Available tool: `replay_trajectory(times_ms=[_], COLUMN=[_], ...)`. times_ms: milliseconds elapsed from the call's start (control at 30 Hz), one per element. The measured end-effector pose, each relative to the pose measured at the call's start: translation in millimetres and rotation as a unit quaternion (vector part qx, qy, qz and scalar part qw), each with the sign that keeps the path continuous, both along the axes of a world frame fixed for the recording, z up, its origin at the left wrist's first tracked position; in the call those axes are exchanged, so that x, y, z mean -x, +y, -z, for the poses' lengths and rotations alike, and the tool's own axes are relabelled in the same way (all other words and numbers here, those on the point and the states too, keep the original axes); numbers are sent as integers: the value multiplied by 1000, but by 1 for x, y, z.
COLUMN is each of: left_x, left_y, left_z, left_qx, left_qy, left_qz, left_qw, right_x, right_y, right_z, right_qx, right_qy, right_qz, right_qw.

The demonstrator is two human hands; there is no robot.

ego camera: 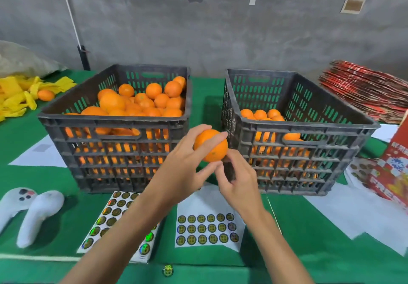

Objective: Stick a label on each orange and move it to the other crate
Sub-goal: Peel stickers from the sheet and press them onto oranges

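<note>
My left hand (187, 162) grips an orange (212, 146) in the air between the two dark crates. My right hand (238, 179) is right under the orange, thumb and fingers pinched together at its lower right side; a label between them cannot be made out. The left crate (114, 124) is heaped with oranges. The right crate (309, 129) holds a shallower layer of oranges (260, 114). Two sheets of round labels lie on the green table in front: one (110, 215) partly under my left forearm, the other (207, 228) below my right hand.
Two white controllers (28, 208) lie at the front left. Yellow wrappers (17, 95) and a loose orange (46, 95) sit at the far left. A stack of red flattened cartons (366, 95) and a red box (395, 173) stand at the right. A single label (167, 270) lies near the front edge.
</note>
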State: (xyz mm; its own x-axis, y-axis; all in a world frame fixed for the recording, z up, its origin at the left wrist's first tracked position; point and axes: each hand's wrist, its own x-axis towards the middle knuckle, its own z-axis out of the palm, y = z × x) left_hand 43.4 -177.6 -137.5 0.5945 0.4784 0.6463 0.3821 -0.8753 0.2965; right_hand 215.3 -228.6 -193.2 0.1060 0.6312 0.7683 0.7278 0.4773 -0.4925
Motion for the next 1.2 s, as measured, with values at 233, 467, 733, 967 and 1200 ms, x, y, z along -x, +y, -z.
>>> replay_trajectory(times_ms=[233, 467, 733, 967, 1200], left_x=[-5, -8, -6, -10, -11], left_y=[-3, -3, 0, 0, -3], left_z=[104, 139, 148, 155, 157], left_qx=[356, 461, 494, 473, 454], left_qy=[-65, -116, -164, -168, -136], left_qz=[-9, -35, -13, -30, -19], left_qw=[932, 879, 853, 865, 880], right_x=[-23, -30, -23, -22, -19], right_y=[-21, -37, -31, -28, -25], right_z=[68, 97, 96, 94, 99], right_qx=[308, 367, 335, 309, 330], right_qy=[-82, -110, -152, -163, -16], right_qz=[-1, -56, -37, -49, -54], right_qw=[948, 922, 929, 936, 942])
